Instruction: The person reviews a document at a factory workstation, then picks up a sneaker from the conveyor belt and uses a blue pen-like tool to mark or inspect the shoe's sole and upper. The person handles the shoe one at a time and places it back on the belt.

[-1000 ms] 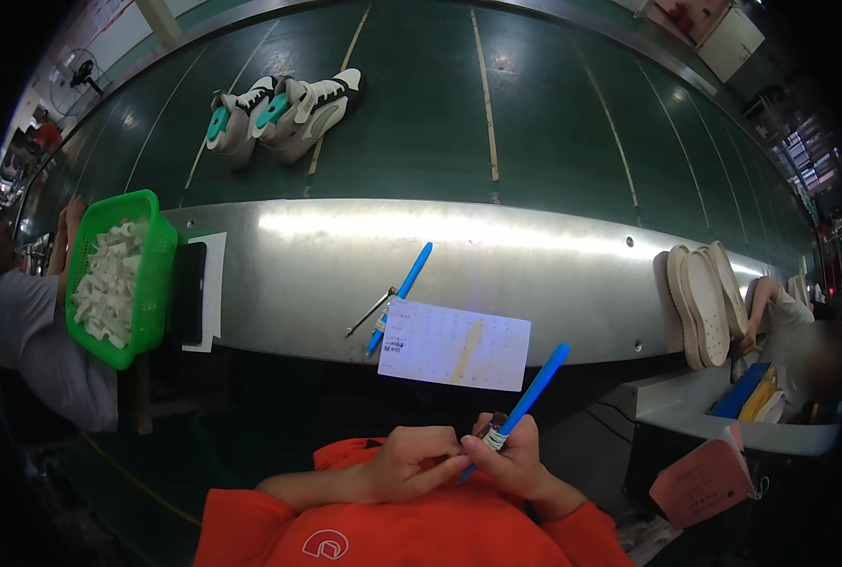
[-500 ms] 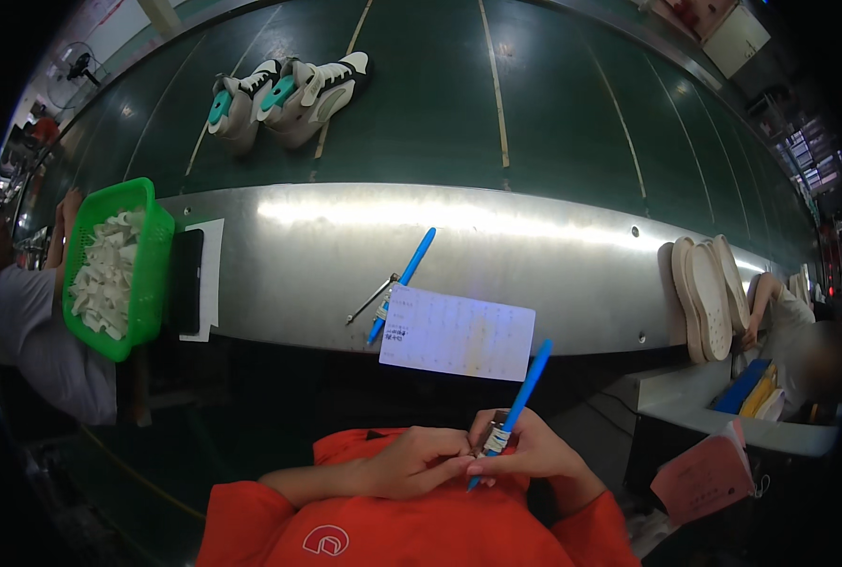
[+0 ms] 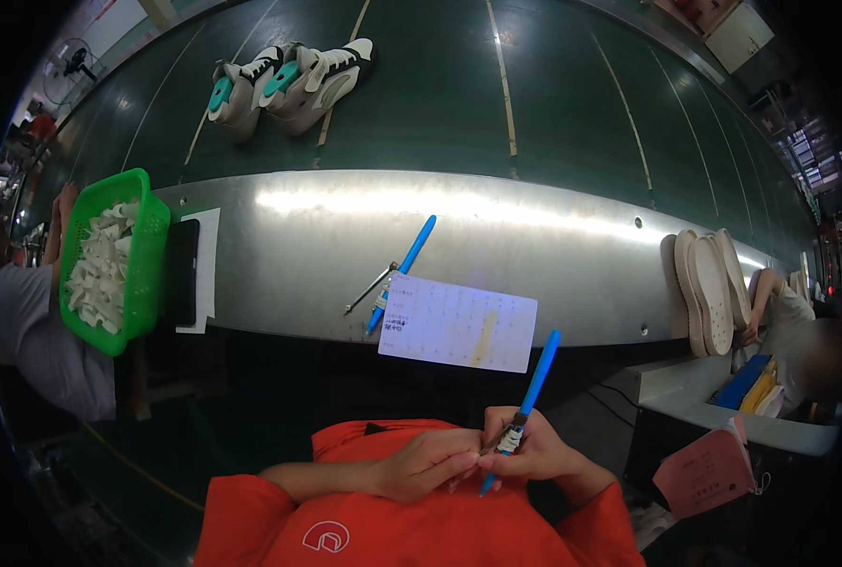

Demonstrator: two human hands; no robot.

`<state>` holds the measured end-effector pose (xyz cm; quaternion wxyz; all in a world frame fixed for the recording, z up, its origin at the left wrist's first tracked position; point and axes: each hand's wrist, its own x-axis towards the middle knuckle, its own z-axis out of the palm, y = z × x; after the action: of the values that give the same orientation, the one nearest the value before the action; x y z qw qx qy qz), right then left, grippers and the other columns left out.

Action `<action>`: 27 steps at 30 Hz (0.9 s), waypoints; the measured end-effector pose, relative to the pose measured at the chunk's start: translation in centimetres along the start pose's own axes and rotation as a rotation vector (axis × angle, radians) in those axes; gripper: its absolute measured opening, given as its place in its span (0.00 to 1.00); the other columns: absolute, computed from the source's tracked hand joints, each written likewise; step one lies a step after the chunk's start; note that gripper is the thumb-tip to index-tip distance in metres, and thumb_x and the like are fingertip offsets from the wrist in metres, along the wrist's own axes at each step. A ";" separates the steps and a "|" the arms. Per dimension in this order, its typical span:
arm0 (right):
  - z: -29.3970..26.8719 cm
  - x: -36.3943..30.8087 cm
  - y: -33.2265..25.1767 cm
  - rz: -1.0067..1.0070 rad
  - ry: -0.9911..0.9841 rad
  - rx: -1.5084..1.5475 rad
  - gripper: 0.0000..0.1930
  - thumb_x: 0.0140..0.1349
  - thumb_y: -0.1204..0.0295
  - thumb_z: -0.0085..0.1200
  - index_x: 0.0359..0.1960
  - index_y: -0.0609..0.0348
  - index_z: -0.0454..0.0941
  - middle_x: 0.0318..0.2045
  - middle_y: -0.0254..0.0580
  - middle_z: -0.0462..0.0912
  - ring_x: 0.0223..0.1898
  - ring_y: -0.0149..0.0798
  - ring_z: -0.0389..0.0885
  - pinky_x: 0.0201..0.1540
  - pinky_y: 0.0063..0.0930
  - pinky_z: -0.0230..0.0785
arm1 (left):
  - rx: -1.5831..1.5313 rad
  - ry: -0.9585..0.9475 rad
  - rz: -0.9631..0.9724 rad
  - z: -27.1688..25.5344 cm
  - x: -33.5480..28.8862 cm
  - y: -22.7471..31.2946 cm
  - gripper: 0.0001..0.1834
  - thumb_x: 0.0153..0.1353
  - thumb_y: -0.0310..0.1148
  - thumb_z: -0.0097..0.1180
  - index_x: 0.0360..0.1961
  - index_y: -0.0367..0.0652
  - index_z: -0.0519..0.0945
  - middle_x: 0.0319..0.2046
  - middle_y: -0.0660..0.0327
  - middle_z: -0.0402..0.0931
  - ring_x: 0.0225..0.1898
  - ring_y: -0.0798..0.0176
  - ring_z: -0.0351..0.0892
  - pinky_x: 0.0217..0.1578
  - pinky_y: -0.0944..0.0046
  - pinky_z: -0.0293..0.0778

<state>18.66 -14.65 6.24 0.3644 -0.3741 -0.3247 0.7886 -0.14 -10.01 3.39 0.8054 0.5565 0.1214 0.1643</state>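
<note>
In front of my orange shirt, my right hand [image 3: 544, 454] is closed around a blue pen [image 3: 540, 370] with pale wrapping round its lower part. A small dark metal piece sits against the wrapping. My left hand [image 3: 430, 465] meets the right at the fingertips, its fingers pinched together; whatever lies between them is hidden. Beyond the hands, a white card [image 3: 459, 321] with printed lines and a yellowish stain overhangs the near edge of the metal ledge [image 3: 308, 260]. A second blue pen [image 3: 419, 246], also wrapped, rests partly under it beside a thin metal tool [image 3: 368, 291].
A green basket [image 3: 137, 269] of white pieces stands left, beside a dark flat device [image 3: 185, 274] on white paper. A pair of shoes [image 3: 322, 85] sits on the green belt [image 3: 421, 104]. Pale soles [image 3: 714, 302] stand right, near a co-worker's hand [image 3: 752, 331]. Another person's sleeve [image 3: 57, 331] shows left.
Both hands have shifted slightly to the right, still together, with the pen in the right hand. The ledge and its things appear a little higher in view.
</note>
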 end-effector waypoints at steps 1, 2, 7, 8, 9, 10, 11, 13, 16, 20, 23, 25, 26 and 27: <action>0.0 0.0 0.0 -0.001 -0.001 0.005 0.08 0.56 0.78 0.54 0.26 0.62 0.66 0.20 0.37 0.75 0.20 0.25 0.77 0.21 0.15 0.68 | -0.036 -0.003 -0.012 0.0 0.0 0.1 0.14 0.67 0.35 0.35 0.26 0.39 0.66 0.22 0.63 0.64 0.20 0.71 0.66 0.24 0.72 0.64; 0.1 0.0 0.0 0.001 -0.007 0.009 0.08 0.56 0.78 0.54 0.25 0.62 0.66 0.19 0.37 0.75 0.19 0.25 0.76 0.21 0.15 0.68 | -0.072 -0.008 -0.024 0.0 -0.1 0.3 0.15 0.67 0.35 0.35 0.26 0.39 0.66 0.22 0.63 0.64 0.20 0.72 0.65 0.24 0.72 0.64; 0.1 0.3 -0.4 0.052 -0.049 0.010 0.08 0.54 0.79 0.54 0.24 0.62 0.66 0.18 0.35 0.75 0.19 0.24 0.76 0.21 0.15 0.67 | -0.114 -0.041 -0.020 -0.1 -0.5 -0.2 0.16 0.68 0.36 0.34 0.25 0.39 0.66 0.22 0.64 0.64 0.20 0.72 0.65 0.24 0.73 0.64; 0.1 0.4 -0.4 0.057 -0.054 0.004 0.08 0.54 0.79 0.54 0.24 0.62 0.66 0.18 0.35 0.75 0.19 0.24 0.76 0.21 0.15 0.67 | -0.115 -0.046 -0.023 -0.2 -0.5 -0.1 0.17 0.68 0.37 0.34 0.25 0.39 0.66 0.22 0.64 0.64 0.20 0.72 0.65 0.24 0.73 0.64; 0.1 0.5 -0.4 0.063 -0.060 -0.002 0.08 0.54 0.79 0.54 0.24 0.62 0.66 0.18 0.35 0.74 0.18 0.24 0.76 0.21 0.15 0.67 | -0.115 -0.051 -0.026 -0.2 -0.5 0.0 0.17 0.68 0.37 0.34 0.24 0.39 0.66 0.22 0.64 0.64 0.20 0.72 0.65 0.24 0.73 0.64; 0.1 0.5 -0.4 0.068 -0.066 -0.008 0.08 0.54 0.79 0.54 0.24 0.62 0.66 0.18 0.35 0.74 0.18 0.24 0.76 0.21 0.15 0.67 | -0.110 -0.053 -0.023 -0.3 -0.6 -0.1 0.17 0.68 0.37 0.34 0.24 0.39 0.66 0.22 0.64 0.64 0.20 0.72 0.65 0.24 0.73 0.64; 0.1 0.6 -0.4 0.075 -0.064 -0.017 0.08 0.54 0.79 0.54 0.24 0.62 0.66 0.18 0.35 0.74 0.18 0.24 0.75 0.20 0.15 0.67 | -0.105 -0.056 -0.019 -0.4 -0.6 -0.3 0.17 0.68 0.37 0.34 0.25 0.39 0.66 0.22 0.64 0.64 0.20 0.72 0.65 0.24 0.73 0.64; 0.1 0.7 -0.5 0.088 -0.059 -0.035 0.08 0.54 0.79 0.54 0.23 0.62 0.66 0.17 0.35 0.74 0.18 0.23 0.75 0.20 0.15 0.67 | -0.108 -0.065 -0.030 -0.5 -0.6 -0.1 0.16 0.67 0.36 0.34 0.25 0.39 0.67 0.23 0.63 0.64 0.21 0.71 0.65 0.24 0.73 0.64; 0.1 0.7 -0.4 0.105 -0.075 0.002 0.08 0.53 0.79 0.55 0.23 0.63 0.66 0.18 0.34 0.73 0.17 0.23 0.74 0.20 0.15 0.66 | -0.124 -0.082 -0.056 -0.6 -0.6 0.3 0.15 0.67 0.35 0.35 0.26 0.39 0.68 0.23 0.62 0.65 0.22 0.70 0.66 0.24 0.72 0.64; 0.1 1.0 0.4 -0.052 0.038 -0.121 0.08 0.52 0.78 0.57 0.23 0.62 0.67 0.20 0.33 0.73 0.19 0.23 0.75 0.21 0.15 0.66 | -0.179 -0.003 -0.084 -0.8 -0.7 -0.2 0.17 0.68 0.38 0.34 0.27 0.39 0.68 0.22 0.64 0.64 0.21 0.71 0.65 0.24 0.72 0.63; 0.7 1.1 1.0 -0.225 0.193 -0.418 0.09 0.52 0.77 0.58 0.27 0.60 0.68 0.25 0.33 0.73 0.25 0.22 0.73 0.26 0.15 0.63 | 0.001 0.037 0.041 -1.4 -0.7 -0.4 0.15 0.66 0.36 0.38 0.26 0.39 0.69 0.22 0.63 0.65 0.21 0.68 0.65 0.24 0.70 0.63; 2.0 0.9 -0.1 -0.081 0.246 -0.136 0.11 0.51 0.76 0.59 0.29 0.58 0.67 0.24 0.32 0.72 0.25 0.21 0.70 0.26 0.14 0.61 | 0.148 0.047 0.141 -1.7 -0.6 -0.4 0.13 0.65 0.33 0.41 0.26 0.38 0.70 0.22 0.62 0.65 0.21 0.65 0.66 0.25 0.68 0.63; 2.5 0.9 -0.6 -0.006 0.269 0.007 0.12 0.50 0.76 0.59 0.30 0.58 0.66 0.24 0.32 0.72 0.25 0.20 0.69 0.26 0.14 0.59 | 0.191 0.063 0.164 -1.6 -0.5 -0.3 0.11 0.64 0.32 0.43 0.26 0.38 0.71 0.22 0.61 0.65 0.21 0.64 0.66 0.25 0.67 0.64; 2.3 1.1 -0.1 -0.083 0.265 -0.066 0.12 0.51 0.76 0.59 0.31 0.58 0.66 0.25 0.32 0.72 0.26 0.21 0.69 0.27 0.14 0.60 | 0.234 0.078 0.187 -1.6 -0.4 -0.2 0.10 0.63 0.31 0.44 0.26 0.38 0.72 0.22 0.60 0.65 0.21 0.62 0.66 0.25 0.66 0.64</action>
<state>16.30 -14.29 7.07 0.4237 -0.4728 -0.3149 0.7055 -1.09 -8.86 2.65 0.7107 0.6487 0.1186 0.2449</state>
